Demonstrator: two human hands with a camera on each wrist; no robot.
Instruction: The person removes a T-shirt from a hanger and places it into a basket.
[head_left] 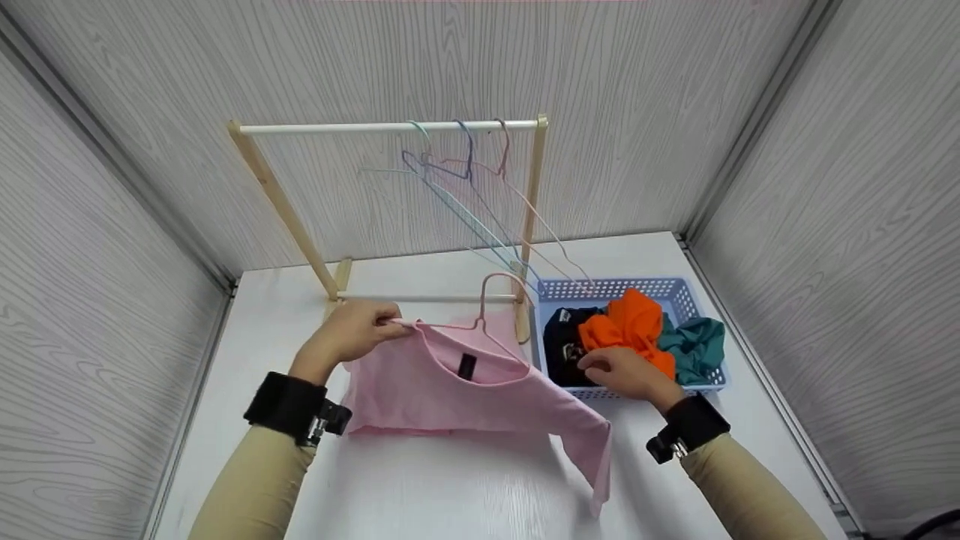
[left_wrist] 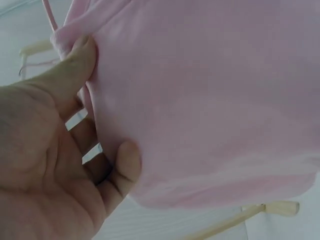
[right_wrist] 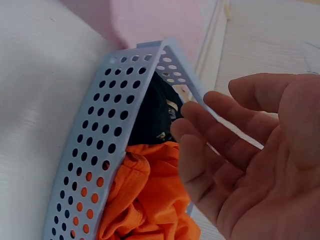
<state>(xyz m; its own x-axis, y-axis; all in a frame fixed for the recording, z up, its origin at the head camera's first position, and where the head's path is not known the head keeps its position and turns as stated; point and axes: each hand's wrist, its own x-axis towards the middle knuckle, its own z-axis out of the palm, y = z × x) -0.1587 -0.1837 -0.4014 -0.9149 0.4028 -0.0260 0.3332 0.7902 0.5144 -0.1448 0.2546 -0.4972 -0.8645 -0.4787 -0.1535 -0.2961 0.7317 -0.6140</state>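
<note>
A pink shirt hangs spread in front of the rack, with a pink hanger set inside its neckline and the hook pointing up. At one shoulder, my left hand pinches the shirt and the hanger's end between thumb and fingers. The left wrist view shows that thumb pressed on the pink cloth. The shirt's other sleeve droops loose toward the lower right. My right hand is off the shirt, over the near side of the blue basket; its fingers are loosely bent with nothing in them.
The basket holds a black garment, an orange garment and a teal garment. Behind stands a wooden rack whose white bar carries a mint hanger, a blue hanger and another pink hanger. Walls enclose the table.
</note>
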